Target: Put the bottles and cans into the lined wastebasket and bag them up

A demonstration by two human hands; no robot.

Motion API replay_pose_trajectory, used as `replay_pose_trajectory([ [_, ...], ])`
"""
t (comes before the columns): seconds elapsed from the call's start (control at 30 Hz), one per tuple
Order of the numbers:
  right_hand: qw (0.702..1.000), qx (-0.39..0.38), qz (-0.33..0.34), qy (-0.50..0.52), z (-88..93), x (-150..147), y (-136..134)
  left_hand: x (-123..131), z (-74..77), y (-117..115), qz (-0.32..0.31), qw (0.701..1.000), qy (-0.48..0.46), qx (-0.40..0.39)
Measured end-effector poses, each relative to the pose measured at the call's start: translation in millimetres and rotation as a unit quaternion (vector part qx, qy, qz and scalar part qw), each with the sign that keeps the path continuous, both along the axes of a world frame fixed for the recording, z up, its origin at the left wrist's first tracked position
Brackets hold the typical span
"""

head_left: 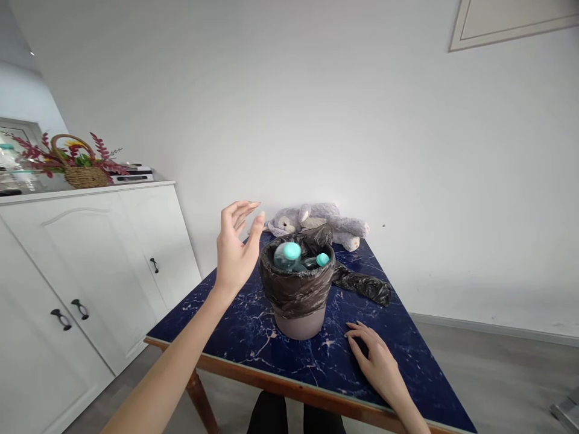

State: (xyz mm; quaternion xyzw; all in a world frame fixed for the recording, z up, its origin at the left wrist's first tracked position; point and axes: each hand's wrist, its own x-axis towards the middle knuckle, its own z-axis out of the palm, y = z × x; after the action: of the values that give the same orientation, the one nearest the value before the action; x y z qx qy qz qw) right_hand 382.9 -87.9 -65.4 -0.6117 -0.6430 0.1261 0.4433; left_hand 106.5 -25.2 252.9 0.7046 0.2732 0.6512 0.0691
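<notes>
A small trash bin [300, 326] stands upright on the blue marble-patterned table, lined with a black plastic bag [296, 295] folded over its rim. Inside it sit two clear bottles, a larger one with a turquoise cap [292, 251] and a slimmer one with a turquoise cap [322, 260]. My left hand [237, 244] is raised in the air just left of the bin, fingers curved and apart, holding nothing. On the tabletop to the right of the bin rests my right hand [371, 357], its fingers loosely spread with nothing in them.
Behind the bin a grey plush toy [316, 220] lies against the wall. A bunched black plastic bag [364, 284] is on the table [253, 337] at right. White cabinets [104, 259] stand at left, topped by a flower basket [85, 176] and bottles.
</notes>
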Motion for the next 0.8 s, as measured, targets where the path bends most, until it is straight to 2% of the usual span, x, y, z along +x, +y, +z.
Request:
replay_pose_trajectory([
  [0.13, 1.0, 0.006, -0.002, 0.003, 1.1, -0.4, -0.2, -7.7, 0.5, 7.7, 0.01, 1.0, -0.007, 0.018],
  [0.23, 1.0, 0.006, -0.004, 0.009, 1.8, 0.2, -0.9, -20.5, -14.7, 28.7, 0.041, 0.999, -0.005, -0.007],
  [0.27, 1.0, 0.006, -0.004, 0.012, 2.0, 0.3, -1.2, -26.0, -23.9, 37.7, 0.05, 0.997, -0.008, -0.052],
  [0.33, 1.0, 0.007, -0.002, 0.024, 3.3, -0.6, -1.8, -37.5, -47.5, 55.2, 0.058, 0.975, -0.021, -0.213],
  [0.4, 0.998, 0.001, 0.002, 0.059, 7.2, -4.4, -0.9, -47.7, -75.3, 68.4, 0.047, 0.917, -0.027, -0.395],
  [0.47, 0.987, -0.025, 0.022, 0.159, 16.8, -11.3, 3.5, -55.1, -102.3, 75.8, 0.023, 0.863, -0.015, -0.505],
  [0.53, 0.956, -0.056, 0.061, 0.282, 34.4, -19.1, 12.9, -59.7, -122.8, 79.2, -0.017, 0.816, 0.0, -0.578],
  [0.6, 0.906, -0.087, 0.106, 0.401, 60.1, -23.6, 27.4, -61.9, -132.3, 81.6, -0.086, 0.766, -0.024, -0.636],
  [0.63, 0.846, -0.121, 0.128, 0.504, 75.3, -23.6, 36.0, -62.3, -132.2, 83.1, -0.122, 0.746, -0.047, -0.653],
  [0.67, 0.813, -0.14, 0.143, 0.547, 91.2, -22.0, 45.0, -62.1, -129.0, 84.8, -0.153, 0.732, -0.075, -0.66],
  [0.7, 0.796, -0.149, 0.154, 0.566, 107.4, -18.9, 53.8, -61.5, -123.2, 86.7, -0.177, 0.725, -0.106, -0.657],
  [0.8, 0.756, -0.168, 0.189, 0.604, 152.0, -6.0, 76.2, -57.1, -96.6, 91.5, -0.194, 0.748, -0.162, -0.614],
])
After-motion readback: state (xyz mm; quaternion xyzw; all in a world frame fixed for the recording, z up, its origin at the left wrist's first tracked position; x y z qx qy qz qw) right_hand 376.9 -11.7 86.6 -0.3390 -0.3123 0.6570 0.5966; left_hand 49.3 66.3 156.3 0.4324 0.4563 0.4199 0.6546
